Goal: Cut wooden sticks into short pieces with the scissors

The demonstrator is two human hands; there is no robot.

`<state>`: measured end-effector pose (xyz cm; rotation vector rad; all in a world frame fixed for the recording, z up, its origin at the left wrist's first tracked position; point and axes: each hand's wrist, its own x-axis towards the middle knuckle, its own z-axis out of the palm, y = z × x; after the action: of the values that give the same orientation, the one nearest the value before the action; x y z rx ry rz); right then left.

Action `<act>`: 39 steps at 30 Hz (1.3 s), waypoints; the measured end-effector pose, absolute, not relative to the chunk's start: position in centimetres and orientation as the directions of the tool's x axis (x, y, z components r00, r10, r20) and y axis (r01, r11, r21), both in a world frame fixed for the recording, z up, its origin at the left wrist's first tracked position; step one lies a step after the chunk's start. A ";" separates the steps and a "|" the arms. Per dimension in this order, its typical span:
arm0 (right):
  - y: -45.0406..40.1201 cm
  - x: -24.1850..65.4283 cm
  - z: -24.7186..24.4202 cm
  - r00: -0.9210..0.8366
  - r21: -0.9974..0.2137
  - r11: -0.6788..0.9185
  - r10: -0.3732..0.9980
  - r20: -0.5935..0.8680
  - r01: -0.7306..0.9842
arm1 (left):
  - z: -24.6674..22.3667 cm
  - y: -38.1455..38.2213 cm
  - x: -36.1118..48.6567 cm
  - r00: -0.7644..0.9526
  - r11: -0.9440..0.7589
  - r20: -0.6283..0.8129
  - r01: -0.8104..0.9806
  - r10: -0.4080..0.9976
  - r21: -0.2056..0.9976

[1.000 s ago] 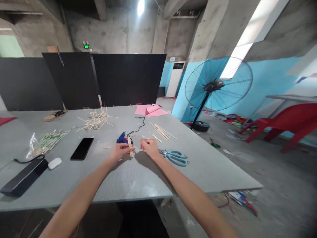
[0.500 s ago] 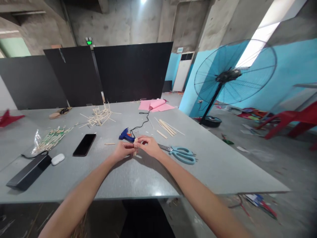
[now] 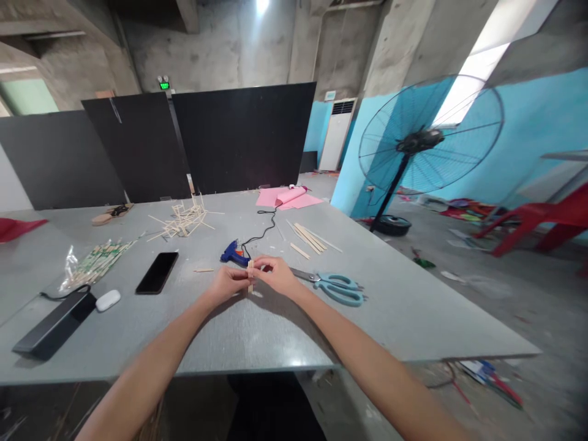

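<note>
Both of my hands meet above the grey table point(image 3: 220, 343), pinching a small piece of upright wooden sticks point(image 3: 250, 277) between them. My left hand point(image 3: 228, 284) grips its left side, and my right hand point(image 3: 274, 273) holds it from the right. Just behind the hands lies a blue glue gun point(image 3: 233, 253) with a black cord. Scissors with light blue handles point(image 3: 340, 289) lie to the right, their blades partly behind my right hand. A short stick point(image 3: 203, 270) rests to the left.
Flat sticks point(image 3: 309, 237) and pink paper point(image 3: 288, 196) lie further back. Toward the left are a stick structure point(image 3: 184, 218), a phone point(image 3: 157, 272), a white case point(image 3: 108, 300), a dark box point(image 3: 55, 324) and bagged sticks point(image 3: 98, 263). A fan point(image 3: 420, 141) stands right.
The view has shifted slightly, so most things sit a little lower. My fingers have closed in slightly around the stick piece, which both hands still hold.
</note>
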<state>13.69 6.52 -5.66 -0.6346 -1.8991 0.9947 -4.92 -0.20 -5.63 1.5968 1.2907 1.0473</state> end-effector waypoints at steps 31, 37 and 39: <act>8.2 14.6 -7.1 -0.665 -0.356 0.808 0.589 0.459 0.470 | -2.8 -0.9 -6.7 0.352 -0.369 0.256 0.929 0.900 0.021; 8.1 14.6 -7.2 -0.659 -0.357 0.805 0.593 0.463 0.473 | -2.6 -1.0 -6.9 0.344 -0.359 0.243 0.933 0.907 0.021; 8.1 14.6 -7.2 -0.659 -0.365 0.805 0.592 0.464 0.467 | -2.7 -0.9 -6.8 0.342 -0.356 0.235 0.934 0.910 0.018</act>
<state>14.57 8.11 -7.21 -0.7809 -2.4109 0.2867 -6.85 -0.94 -2.70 2.6691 1.8429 0.3351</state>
